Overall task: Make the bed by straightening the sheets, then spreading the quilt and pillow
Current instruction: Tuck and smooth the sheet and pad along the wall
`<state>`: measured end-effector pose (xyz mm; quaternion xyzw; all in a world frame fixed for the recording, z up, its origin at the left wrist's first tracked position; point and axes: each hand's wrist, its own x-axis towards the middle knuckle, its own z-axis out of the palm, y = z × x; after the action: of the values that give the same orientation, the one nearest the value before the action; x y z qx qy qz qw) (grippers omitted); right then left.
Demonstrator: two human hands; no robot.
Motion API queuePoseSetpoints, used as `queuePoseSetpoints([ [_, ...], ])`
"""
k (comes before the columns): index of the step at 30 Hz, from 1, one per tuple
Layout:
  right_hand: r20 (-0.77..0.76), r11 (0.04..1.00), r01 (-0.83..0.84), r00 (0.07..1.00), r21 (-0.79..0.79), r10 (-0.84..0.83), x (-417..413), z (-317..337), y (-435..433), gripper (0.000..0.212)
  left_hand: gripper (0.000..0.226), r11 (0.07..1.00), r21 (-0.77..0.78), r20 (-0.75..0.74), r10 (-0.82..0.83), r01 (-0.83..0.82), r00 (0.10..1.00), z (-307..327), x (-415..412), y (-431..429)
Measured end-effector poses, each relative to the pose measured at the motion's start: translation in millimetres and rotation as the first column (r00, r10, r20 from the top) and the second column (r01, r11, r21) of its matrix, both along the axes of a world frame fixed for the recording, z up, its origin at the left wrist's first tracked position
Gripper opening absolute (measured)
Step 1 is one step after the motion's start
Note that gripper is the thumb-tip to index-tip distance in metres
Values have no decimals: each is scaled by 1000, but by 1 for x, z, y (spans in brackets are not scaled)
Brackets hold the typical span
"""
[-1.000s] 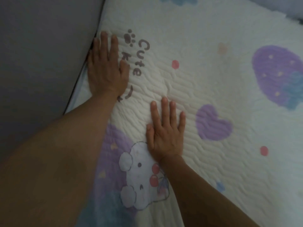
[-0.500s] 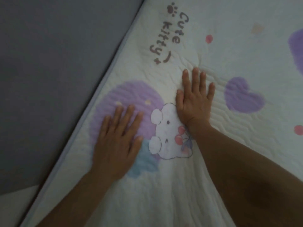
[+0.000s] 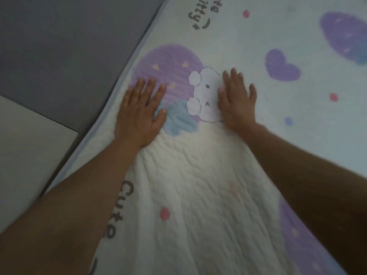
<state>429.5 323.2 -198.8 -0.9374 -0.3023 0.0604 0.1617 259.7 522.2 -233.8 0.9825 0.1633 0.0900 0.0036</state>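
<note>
The sheet (image 3: 198,185) fills the centre and right of the frame, running from the top edge down to the bottom. It is a white quilted cloth with wavy stitched lines and a pale blue trim (image 3: 111,102) along its left border. Fine creases fan down the middle between the two forearms. Its print shows a large purple heart (image 3: 168,62) with small yellow specks and a blue patch at its lower end. A white cartoon kitty (image 3: 204,96) sits against that heart, a smaller purple heart (image 3: 280,66) lies to the upper right, and pink and blue dots are scattered about. The left hand (image 3: 139,114) lies flat on the sheet at the centre left, fingers straight and slightly spread over the large heart, grasping nothing. The right hand (image 3: 236,102) presses flat just right of the kitty, fingers also extended and grasping nothing. Dark lettering at the lower left reads "Cute" (image 3: 119,211), turned sideways beside the left forearm. At the top edge the cut-off letters "te" and "itty" (image 3: 200,14) can be read above a curved stroke. Grey floor (image 3: 59,46) fills the upper left, with a lighter panel (image 3: 23,145) below it.
</note>
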Motion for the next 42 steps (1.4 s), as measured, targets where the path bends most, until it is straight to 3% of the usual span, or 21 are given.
queuePoseSetpoints([
  [3, -60, 996, -81, 995, -46, 78, -84, 6, -34, 60, 58, 1000, 24, -4, 2, -2, 1000, 4, 0, 2],
  [7, -134, 987, 35, 989, -158, -57, -157, 2, -70, 60, 59, 999, -47, -20, -10, 9, 1000, 9, -2, -6],
  [10, -75, 972, 54, 995, -230, -73, -189, -12, -86, 61, 59, 999, -49, -31, -7, 6, 999, 9, -2, -6],
  [15, -43, 956, 50, 997, -290, -65, -185, -27, -82, 65, 60, 997, -73, -51, -10, 6, 999, 9, 1, -4],
  [27, 2, 965, 57, 998, -256, -58, -186, -32, -84, 64, 62, 997, -80, -105, -5, -3, 994, 14, 3, -5],
  [31, 31, 972, 52, 998, -230, -46, -185, -35, -87, 64, 62, 985, -173, -170, -32, 2, 985, 34, -7, -11],
  [34, 42, 978, 54, 998, -202, -47, -182, -38, -89, 64, 63, 974, -215, -130, -94, 65, 987, 56, -70, -39],
  [37, 72, 983, 53, 997, -176, -40, -186, -38, -91, 64, 56, 983, -114, -152, -163, 147, 975, 65, -180, -71],
  [42, 92, 988, 36, 995, -150, -22, -181, -40, -92, 65, 51, 999, -30, -262, -39, 32, 964, 68, -321, -84],
])
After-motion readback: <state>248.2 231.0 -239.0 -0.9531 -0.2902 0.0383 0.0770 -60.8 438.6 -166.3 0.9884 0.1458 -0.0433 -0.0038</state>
